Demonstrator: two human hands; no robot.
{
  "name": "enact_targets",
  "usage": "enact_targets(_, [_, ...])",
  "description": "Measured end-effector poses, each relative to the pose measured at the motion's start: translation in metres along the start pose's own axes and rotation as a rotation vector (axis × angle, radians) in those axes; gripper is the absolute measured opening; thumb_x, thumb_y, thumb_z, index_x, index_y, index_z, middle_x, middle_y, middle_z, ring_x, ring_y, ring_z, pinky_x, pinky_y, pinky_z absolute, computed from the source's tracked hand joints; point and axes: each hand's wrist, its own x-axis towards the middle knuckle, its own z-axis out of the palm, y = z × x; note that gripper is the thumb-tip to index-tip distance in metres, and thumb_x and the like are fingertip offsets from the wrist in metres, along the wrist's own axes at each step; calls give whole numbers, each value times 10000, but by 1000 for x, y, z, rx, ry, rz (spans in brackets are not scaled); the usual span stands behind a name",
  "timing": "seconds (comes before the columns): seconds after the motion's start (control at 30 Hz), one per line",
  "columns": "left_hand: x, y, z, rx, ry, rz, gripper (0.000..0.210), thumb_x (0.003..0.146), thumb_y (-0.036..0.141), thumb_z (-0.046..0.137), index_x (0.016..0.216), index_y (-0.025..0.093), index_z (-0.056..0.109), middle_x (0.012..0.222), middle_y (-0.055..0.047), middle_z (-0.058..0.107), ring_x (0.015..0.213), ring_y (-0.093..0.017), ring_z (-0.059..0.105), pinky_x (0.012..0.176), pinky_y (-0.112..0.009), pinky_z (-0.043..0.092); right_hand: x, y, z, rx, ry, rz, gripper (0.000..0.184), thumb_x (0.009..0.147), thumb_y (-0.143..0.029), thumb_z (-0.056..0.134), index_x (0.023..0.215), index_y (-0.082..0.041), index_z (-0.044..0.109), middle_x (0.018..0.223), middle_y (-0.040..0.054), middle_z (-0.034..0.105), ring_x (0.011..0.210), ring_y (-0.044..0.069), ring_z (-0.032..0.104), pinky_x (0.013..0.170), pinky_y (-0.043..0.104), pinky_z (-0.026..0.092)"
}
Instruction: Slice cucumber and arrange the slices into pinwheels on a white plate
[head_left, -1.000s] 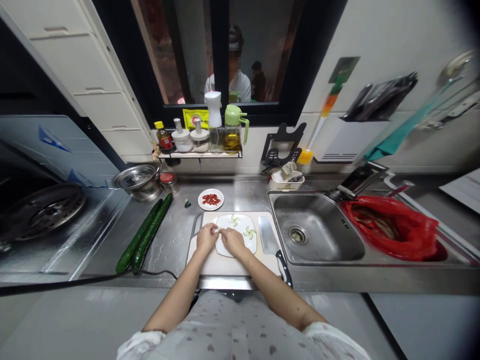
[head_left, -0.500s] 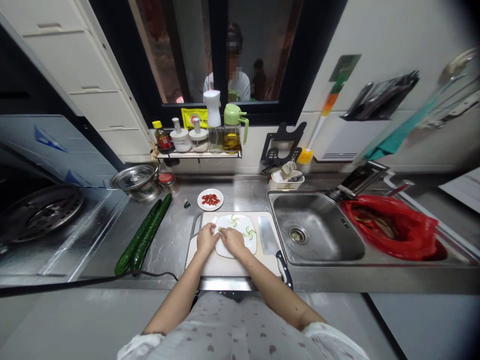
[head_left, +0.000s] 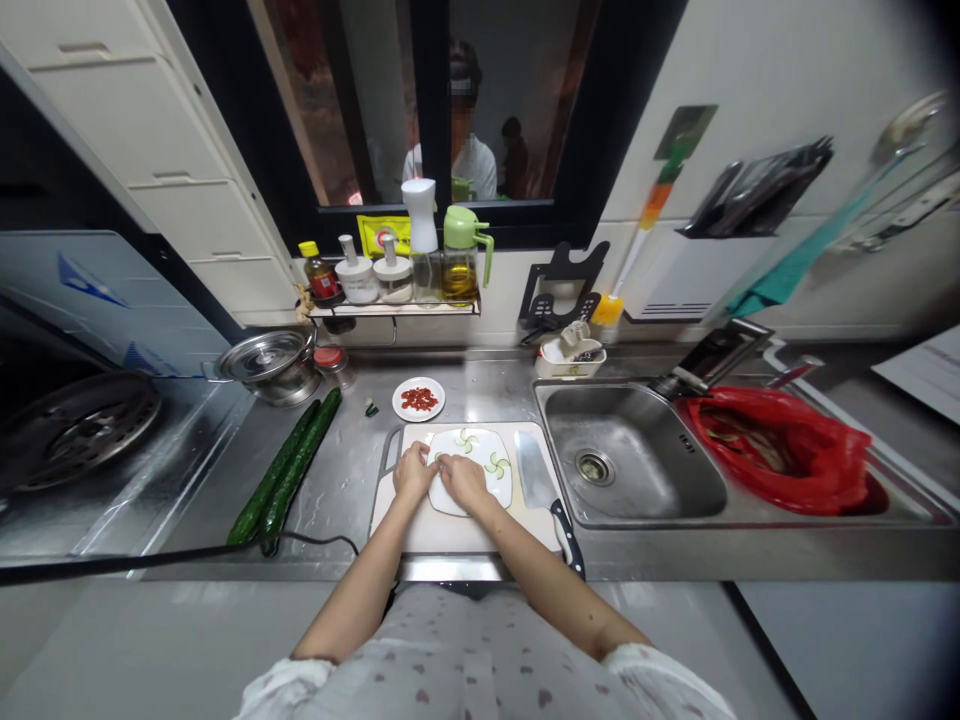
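A white square plate [head_left: 469, 490] lies on the light cutting board [head_left: 431, 535]. Pinwheels of thin green-edged cucumber slices [head_left: 496, 466] sit near its far and right edges. Over the plate's left side, my left hand [head_left: 412, 474] and my right hand [head_left: 461, 478] meet with fingers pinched together. A bit of pale green cucumber shows between the fingertips, mostly covered by them. A kitchen knife [head_left: 532, 470] rests on the board's right side, its black handle towards me. Behind the board stands a small round plate of red pieces [head_left: 418, 399].
Two whole cucumbers [head_left: 289, 475] lie on the steel counter at left, before a lidded pot [head_left: 266, 365] and a red-lidded jar [head_left: 334, 367]. To the right are the sink [head_left: 637, 460] and a red plastic bag [head_left: 795, 460]. Bottles line a shelf [head_left: 397, 309] below the window.
The view has shifted slightly. Both hands stay pinched at the plate's left side, with only tiny finger movement visible.
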Motion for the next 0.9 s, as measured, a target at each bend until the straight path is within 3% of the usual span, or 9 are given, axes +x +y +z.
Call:
enact_targets(0.13, [1,1,-2,8,-9,-28,270,734,311,662,984,258,574,848,13,648,786,-156,609,630,-236,370,-3,0,-2,8,17,-6,333,929,-259,397,1222,-263,555,1081,55,666,960,193,610,720,262,394])
enact_targets(0.33, [4,1,-3,25,-20,-28,284,710,301,677,969,264,566,847,21,645,795,-157,613,634,-235,374,-10,-1,-5,-16,-34,14,322,948,-281,371,1118,-243,641,1077,70,665,960,184,603,754,259,402])
enact_targets(0.9, [2,4,-4,83,-11,-20,299,709,318,689,979,272,570,894,1,648,852,-184,625,687,-255,414,-11,-4,-9,20,-55,21,337,941,-268,380,1114,-250,668,1061,72,680,959,194,614,767,268,415])
